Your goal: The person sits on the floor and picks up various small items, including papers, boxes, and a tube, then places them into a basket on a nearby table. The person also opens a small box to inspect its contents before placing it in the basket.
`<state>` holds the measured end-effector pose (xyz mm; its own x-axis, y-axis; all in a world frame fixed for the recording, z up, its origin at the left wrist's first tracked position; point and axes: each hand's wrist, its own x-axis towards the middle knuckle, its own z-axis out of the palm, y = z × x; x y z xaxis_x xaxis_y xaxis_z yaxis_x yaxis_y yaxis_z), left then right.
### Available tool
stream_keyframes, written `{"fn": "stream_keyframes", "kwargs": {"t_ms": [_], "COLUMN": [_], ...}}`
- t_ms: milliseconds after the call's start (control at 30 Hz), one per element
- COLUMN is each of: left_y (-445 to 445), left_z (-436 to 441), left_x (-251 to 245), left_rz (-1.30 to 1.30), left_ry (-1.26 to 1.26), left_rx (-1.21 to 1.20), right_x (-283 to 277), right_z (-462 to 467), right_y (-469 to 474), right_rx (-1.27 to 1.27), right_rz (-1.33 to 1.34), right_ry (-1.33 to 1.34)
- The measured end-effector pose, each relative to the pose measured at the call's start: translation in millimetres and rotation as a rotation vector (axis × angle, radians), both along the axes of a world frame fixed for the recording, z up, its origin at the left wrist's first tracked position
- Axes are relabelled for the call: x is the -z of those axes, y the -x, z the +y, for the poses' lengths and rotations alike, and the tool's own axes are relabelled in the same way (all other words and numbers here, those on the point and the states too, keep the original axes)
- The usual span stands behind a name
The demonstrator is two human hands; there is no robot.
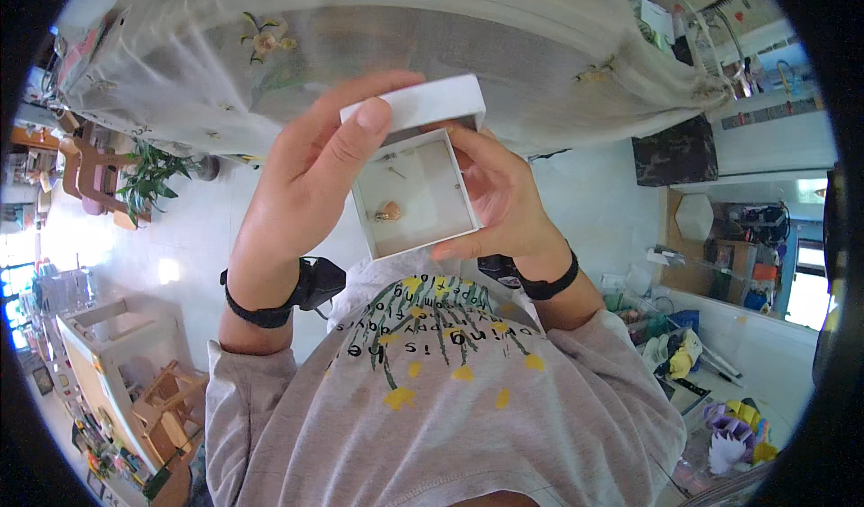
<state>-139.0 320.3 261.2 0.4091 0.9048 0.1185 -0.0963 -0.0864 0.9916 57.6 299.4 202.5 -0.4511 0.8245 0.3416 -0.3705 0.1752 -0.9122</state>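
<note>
My left hand [331,146] grips a white box lid [425,105], its thumb on the near side. The lid is tilted over the far edge of a shallow white box [432,196]. My right hand [503,183] holds the box from the right, with the thumb at its near corner and fingers along the far side. Inside lies a small amber-coloured piece [388,211], apparently a pendant with a metal fitting. A thin pin-like piece [397,171] and a few tiny bits lie in it too; their exact kind is too small to tell.
Ahead stands a table under a sheer embroidered cloth [432,41] that hangs down. A potted plant [155,176] and a wooden chair [88,169] are at the left. A dark box [675,151] sits on the right, above a clutter of toys [736,433] lower down.
</note>
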Motion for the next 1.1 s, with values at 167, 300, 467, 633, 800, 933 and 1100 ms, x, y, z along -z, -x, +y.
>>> {"fn": "stream_keyframes", "kwargs": {"t_ms": [167, 300, 467, 633, 800, 933, 1100], "left_y": [-9, -24, -70, -102, -122, -124, -143], "left_z": [-5, -18, -71, -131, -200, -247, -258], "left_x": [-2, 6, 19, 26, 28, 36, 55], "left_rz": [0.025, 0.252, 0.352, 0.263, 0.223, 0.258, 0.177], "left_ry": [-0.072, -0.506, -0.667, -0.692, -0.838, -0.949, -1.064], "left_rx": [0.069, 0.238, 0.444, 0.809, 1.031, 1.08, 1.064], "right_x": [2, 8, 26, 30, 34, 48, 62], "right_z": [-28, -75, -163, -268, -358, -402, -413], "right_y": [-8, -22, -34, -30, -19, -9, -8], "right_rx": [0.105, 0.282, 0.563, 0.846, 1.024, 1.094, 1.156], "right_rz": [0.106, 0.145, 0.243, 0.38, 0.406, 0.474, 0.545], "right_ry": [0.063, 0.267, 0.253, 0.318, 0.278, 0.201, 0.24]}}
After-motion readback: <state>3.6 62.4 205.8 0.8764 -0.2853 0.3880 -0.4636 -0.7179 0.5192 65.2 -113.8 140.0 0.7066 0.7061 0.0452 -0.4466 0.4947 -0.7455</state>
